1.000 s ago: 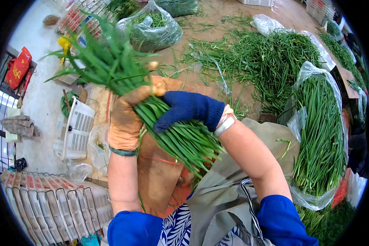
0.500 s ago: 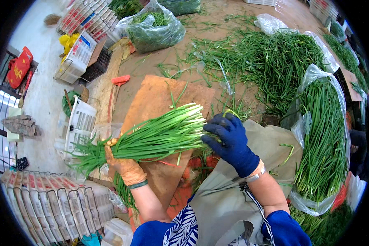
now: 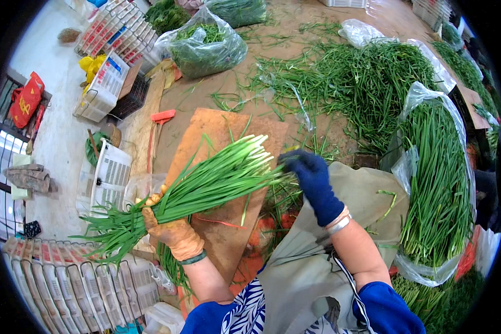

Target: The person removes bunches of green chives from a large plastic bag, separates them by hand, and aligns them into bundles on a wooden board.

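Observation:
My left hand [image 3: 170, 234], in an orange glove, grips a bunch of long green leafy stalks [image 3: 200, 183], white ends to the right and leaf tips hanging to the lower left. My right hand [image 3: 312, 181], in a dark blue glove, has its fingers closed just beside the white ends; a small yellowish bit shows at the fingertips, but what they hold is too small to make out. An orange-brown board [image 3: 208, 130] lies under the bunch, and more stalks show below it. A grey apron [image 3: 339, 183] covers the area beside my right arm.
A bagged bundle of greens [image 3: 434, 183] lies to the right, loose greens [image 3: 384, 89] behind it. A full bag [image 3: 206, 53] stands at the back. White crates [image 3: 110, 178], more stacked crates [image 3: 83, 284] and a red scraper [image 3: 162, 116] are on the left.
A second ago both hands held the bunch raised, leaves up-left. It was turned flat, white ends right. Since then its white end has tipped slightly upward; my right hand's fingers have drawn together.

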`<state>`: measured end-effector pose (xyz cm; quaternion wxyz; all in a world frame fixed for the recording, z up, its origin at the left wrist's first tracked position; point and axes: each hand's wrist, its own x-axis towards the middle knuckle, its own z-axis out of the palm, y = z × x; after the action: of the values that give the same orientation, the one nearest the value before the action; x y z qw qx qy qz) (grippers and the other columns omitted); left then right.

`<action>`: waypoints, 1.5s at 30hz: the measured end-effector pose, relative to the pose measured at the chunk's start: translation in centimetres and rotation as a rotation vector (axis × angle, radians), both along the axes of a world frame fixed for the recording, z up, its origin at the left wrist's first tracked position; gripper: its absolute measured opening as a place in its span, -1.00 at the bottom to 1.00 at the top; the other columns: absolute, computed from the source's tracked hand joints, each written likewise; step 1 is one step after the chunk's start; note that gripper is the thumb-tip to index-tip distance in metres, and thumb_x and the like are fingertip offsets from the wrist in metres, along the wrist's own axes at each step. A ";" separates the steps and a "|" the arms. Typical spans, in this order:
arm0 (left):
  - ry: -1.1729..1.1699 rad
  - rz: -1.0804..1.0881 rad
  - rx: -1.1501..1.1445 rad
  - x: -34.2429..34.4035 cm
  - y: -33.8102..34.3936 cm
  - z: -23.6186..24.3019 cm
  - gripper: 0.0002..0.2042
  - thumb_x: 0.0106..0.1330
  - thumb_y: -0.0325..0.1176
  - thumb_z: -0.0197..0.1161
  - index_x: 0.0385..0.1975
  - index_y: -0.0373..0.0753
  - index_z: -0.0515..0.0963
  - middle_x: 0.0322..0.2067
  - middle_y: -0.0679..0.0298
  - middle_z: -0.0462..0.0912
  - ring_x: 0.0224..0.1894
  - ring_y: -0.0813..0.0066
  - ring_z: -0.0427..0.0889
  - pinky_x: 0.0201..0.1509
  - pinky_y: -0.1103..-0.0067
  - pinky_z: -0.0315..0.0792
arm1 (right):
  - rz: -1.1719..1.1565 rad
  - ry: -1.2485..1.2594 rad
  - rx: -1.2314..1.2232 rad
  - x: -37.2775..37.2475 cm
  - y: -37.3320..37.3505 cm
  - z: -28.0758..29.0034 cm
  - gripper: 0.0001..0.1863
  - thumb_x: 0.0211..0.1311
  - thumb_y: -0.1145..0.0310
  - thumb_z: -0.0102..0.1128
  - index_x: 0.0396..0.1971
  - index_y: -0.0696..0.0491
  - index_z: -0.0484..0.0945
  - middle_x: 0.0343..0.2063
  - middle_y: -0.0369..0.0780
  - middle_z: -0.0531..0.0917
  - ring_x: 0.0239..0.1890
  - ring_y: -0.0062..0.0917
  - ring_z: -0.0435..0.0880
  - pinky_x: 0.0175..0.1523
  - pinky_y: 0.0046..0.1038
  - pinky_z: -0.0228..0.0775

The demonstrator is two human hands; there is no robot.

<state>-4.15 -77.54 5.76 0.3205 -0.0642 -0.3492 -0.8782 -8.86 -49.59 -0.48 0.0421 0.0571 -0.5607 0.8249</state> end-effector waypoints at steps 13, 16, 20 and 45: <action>0.082 0.063 -0.011 1.1 1.1 1.8 -0.86 0.18 -0.40 0.11 -0.28 -0.19 0.47 -0.37 0.29 0.56 -0.25 0.47 0.51 0.10 0.35 0.33 | 0.252 -0.024 0.446 0.1 -4.0 4.1 -0.76 0.04 0.28 0.18 -0.38 0.15 0.53 -0.65 -0.27 0.54 -0.64 -0.56 0.49 -0.47 -0.52 0.35; 0.101 -0.020 -0.031 1.3 2.4 2.5 -0.87 0.17 -0.42 0.12 -0.29 -0.18 0.45 -0.38 0.30 0.55 -0.25 0.47 0.51 0.11 0.36 0.33 | 0.478 -0.410 -0.154 -0.1 -5.2 3.2 -0.77 0.12 0.26 0.09 -0.52 0.14 0.51 -0.74 -0.30 0.48 -0.72 -0.64 0.41 -0.56 -0.60 0.26; 0.075 0.007 0.005 1.5 2.3 2.4 -0.89 0.17 -0.40 0.13 -0.33 -0.18 0.43 -0.39 0.31 0.55 -0.26 0.46 0.52 0.11 0.39 0.33 | 0.535 -0.221 -0.130 0.3 -4.3 1.6 -0.75 0.12 0.26 0.04 -0.57 0.14 0.50 -0.78 -0.32 0.45 -0.74 -0.68 0.37 -0.59 -0.63 0.20; 0.083 0.095 0.059 1.1 -2.5 1.5 -0.84 0.26 -0.35 -0.01 -0.45 -0.19 0.53 -0.48 0.37 0.59 -0.37 0.57 0.54 0.11 0.53 0.30 | 0.011 0.557 1.084 3.6 -4.3 3.2 -0.43 -0.01 0.06 0.12 -0.04 0.10 0.36 -0.48 -0.14 0.52 -0.40 -0.26 0.49 -0.25 -0.25 0.28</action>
<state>-3.08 -80.02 7.22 0.3778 -0.0746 -0.3122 -0.8685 -5.27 -53.90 2.70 0.1478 0.2871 -0.8685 0.3760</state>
